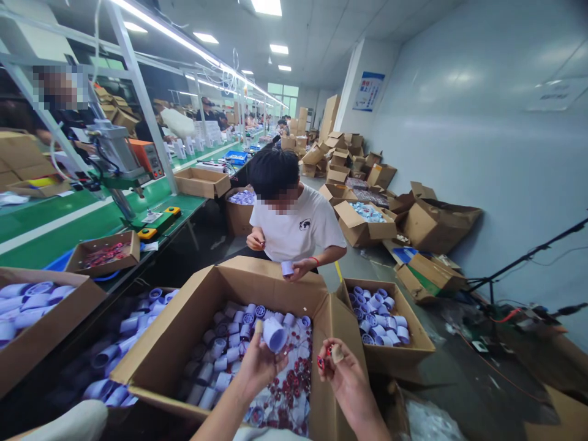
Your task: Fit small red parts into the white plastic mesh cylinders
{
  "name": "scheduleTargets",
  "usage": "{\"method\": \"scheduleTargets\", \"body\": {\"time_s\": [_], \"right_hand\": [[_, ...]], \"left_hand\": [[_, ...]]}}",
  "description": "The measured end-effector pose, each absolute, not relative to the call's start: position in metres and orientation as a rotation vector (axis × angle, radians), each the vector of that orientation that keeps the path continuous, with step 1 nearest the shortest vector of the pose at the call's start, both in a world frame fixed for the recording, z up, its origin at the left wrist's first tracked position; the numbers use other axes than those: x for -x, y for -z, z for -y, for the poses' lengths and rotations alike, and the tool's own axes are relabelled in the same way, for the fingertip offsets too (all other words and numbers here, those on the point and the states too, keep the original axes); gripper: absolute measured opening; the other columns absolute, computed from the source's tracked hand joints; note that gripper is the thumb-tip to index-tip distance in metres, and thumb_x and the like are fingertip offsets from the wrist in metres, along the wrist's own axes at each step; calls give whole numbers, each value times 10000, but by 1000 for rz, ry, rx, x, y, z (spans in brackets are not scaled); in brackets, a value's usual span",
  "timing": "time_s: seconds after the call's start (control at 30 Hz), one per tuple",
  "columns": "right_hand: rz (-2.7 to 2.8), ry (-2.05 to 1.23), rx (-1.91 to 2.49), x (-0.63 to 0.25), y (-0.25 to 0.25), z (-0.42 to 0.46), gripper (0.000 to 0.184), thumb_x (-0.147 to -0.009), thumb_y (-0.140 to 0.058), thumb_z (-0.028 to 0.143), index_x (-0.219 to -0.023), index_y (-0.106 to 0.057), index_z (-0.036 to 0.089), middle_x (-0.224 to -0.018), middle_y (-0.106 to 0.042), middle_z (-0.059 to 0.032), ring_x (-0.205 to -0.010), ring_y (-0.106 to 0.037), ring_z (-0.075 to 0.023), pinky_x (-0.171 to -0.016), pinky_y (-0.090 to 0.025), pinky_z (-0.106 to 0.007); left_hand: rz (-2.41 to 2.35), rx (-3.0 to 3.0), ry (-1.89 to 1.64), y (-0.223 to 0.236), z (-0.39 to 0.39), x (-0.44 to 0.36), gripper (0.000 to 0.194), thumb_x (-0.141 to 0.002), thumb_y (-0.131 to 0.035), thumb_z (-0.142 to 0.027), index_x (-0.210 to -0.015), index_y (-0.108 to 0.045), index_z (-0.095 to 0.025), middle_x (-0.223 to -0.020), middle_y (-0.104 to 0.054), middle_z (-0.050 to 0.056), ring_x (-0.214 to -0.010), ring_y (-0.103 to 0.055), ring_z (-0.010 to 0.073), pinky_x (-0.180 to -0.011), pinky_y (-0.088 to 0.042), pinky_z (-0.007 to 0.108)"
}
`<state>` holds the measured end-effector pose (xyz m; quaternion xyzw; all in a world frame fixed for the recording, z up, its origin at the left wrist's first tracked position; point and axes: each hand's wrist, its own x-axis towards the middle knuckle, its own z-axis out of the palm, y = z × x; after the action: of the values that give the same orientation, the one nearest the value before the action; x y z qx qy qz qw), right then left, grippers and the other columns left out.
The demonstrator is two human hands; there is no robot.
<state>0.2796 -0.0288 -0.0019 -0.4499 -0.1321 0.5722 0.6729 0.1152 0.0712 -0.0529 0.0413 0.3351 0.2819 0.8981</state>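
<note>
Beside long green tabletop (186, 207), holding pale-purple plastic cup (274, 335) in left hand (258, 365), pinching small glossy red pieces (321, 362) in right hand (343, 369); apparently mid-assembly, next needing both brought together.

Light sources: square white ceiling panels (267, 7); long white tube lamp (169, 29) above the green-topped desk (27, 228). Tone: cool, moderately bright. Glare: soft patches, smooth pale-blue wall (459, 122). Shadow: deep beneath desk; left interior of large brown cardboard box (271, 294). Pale lilac plastic cup (274, 335): brightly lit. Distortion: wide-angle stretching, leaning edge lines. Definition: far background soft; faces pixelated.
</note>
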Motion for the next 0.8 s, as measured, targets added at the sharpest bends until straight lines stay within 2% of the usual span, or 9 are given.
{"method": "scheduleTargets", "body": {"time_s": [0.13, 0.23, 0.33, 0.43, 0.5, 0.6, 0.67, 0.8], "right_hand": [[303, -1234, 1100, -271, 12, 24, 440, -494, -832, 523, -766, -669, 219, -647, -686, 13, -522, -548, -105, -490, -437, -252], [402, -1147, 1193, -257, 20, 15, 456, -530, -789, 575, -780, -664, 214, -683, -701, 6, -537, -556, -105, -516, -457, -253], [602, -1135, 1249, -243, 25, 10, 403, -638, -724, 560, -832, -669, 212, -813, -738, -18, -587, -600, -111, -549, -488, -249], [732, -1180, 1259, -236, 23, 13, 358, -706, -677, 529, -899, -666, 227, -918, -759, -41, -640, -653, -131, -566, -524, -253], [789, -1094, 1327, -239, 15, 19, 359, -718, -662, 527, -928, -665, 237, -920, -766, -49, -718, -692, -161, -626, -561, -269], [1014, -838, 1503, -248, -7, 28, 310, -749, -639, 491, -928, -687, 241, -891, -780, -55, -801, -720, -187, -740, -582, -287], [1250, -670, 1566, -253, -26, 33, 249, -775, -628, 441, -903, -705, 242, -861, -788, -51, -769, -724, -179, -734, -584, -274], [1597, -405, 1526, -252, -49, 38, 172, -823, -591, 334, -924, -689, 235, -792, -776, -32, -677, -712, -153, -630, -582, -240]], "left_hand": [[-547, 45, -696, 40, -73, -114, 575, -757, -452, -696, -834, -692, -179, -801, -803, 52, -833, -721, 213, -820, -539, 365], [-454, 116, -694, 31, -67, -120, 674, -780, -319, -733, -913, -694, -189, -852, -805, 60, -887, -700, 245, -896, -488, 457], [-365, 62, -685, 25, -61, -125, 695, -772, -347, -728, -965, -689, -155, -835, -788, 102, -762, -673, 240, -794, -482, 439], [-434, 16, -696, 21, -60, -126, 632, -797, -387, -676, -838, -684, -120, -707, -749, 107, -678, -645, 213, -680, -472, 362], [-520, 12, -697, 19, -59, -125, 591, -806, -402, -656, -733, -652, -125, -628, -717, 82, -637, -636, 187, -634, -468, 318], [-611, -1, -667, 15, -59, -122, 561, -782, -441, -670, -702, -615, -142, -572, -685, 44, -529, -595, 143, -532, -431, 259], [-648, 1, -659, 12, -58, -120, 543, -786, -449, -660, -716, -608, -146, -564, -681, 30, -483, -575, 123, -490, -411, 239], [-668, -36, -640, 2, -56, -119, 561, -834, -388, -626, -713, -607, -124, -504, -652, 27, -448, -564, 108, -478, -429, 225]]}}
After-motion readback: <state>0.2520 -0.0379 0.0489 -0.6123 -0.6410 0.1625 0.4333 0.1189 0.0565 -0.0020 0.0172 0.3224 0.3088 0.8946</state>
